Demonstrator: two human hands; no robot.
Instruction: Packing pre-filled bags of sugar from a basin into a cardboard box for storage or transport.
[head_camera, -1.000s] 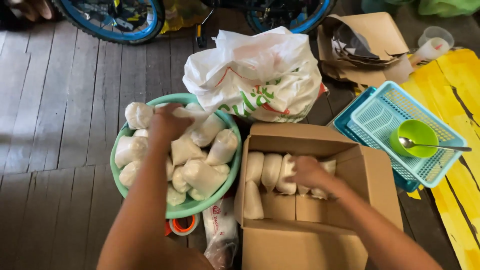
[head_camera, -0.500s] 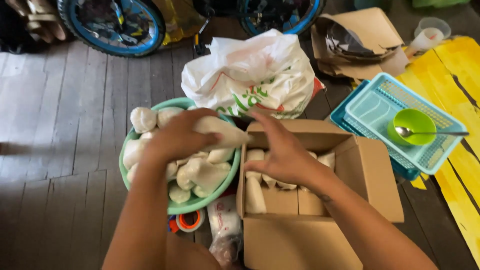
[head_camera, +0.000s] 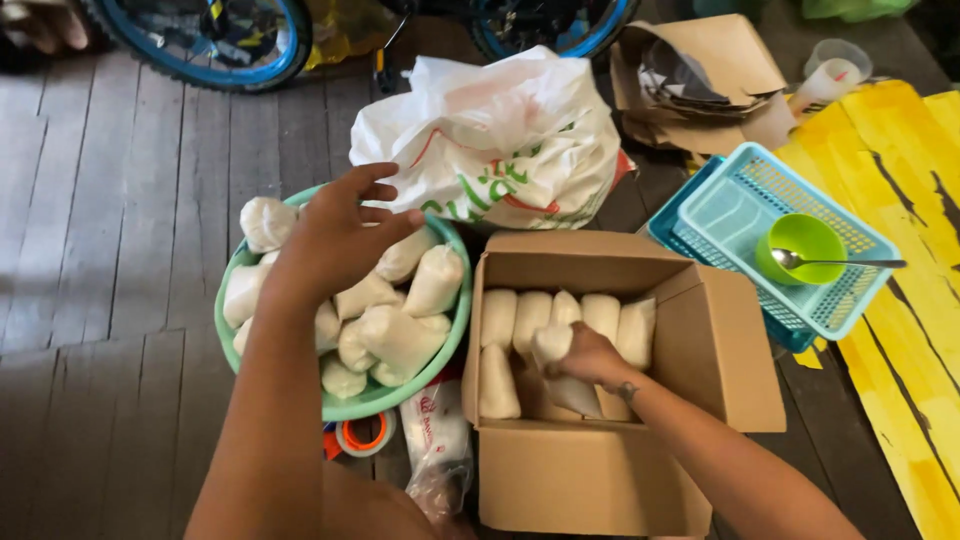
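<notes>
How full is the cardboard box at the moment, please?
Partly full. The cardboard box holds one row of white packets along its far wall plus a few nearer ones, and bare cardboard still shows on its floor.

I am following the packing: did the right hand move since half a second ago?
Yes. The right hand dropped from the far rim of the brown cardboard box down inside it, gripping a white filled pouch.

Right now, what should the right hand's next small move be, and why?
Probably lower the white bag held by the right hand onto the bare floor of the cardboard box, beside the lone front bag: the back row looks full, the front row has room.
</notes>
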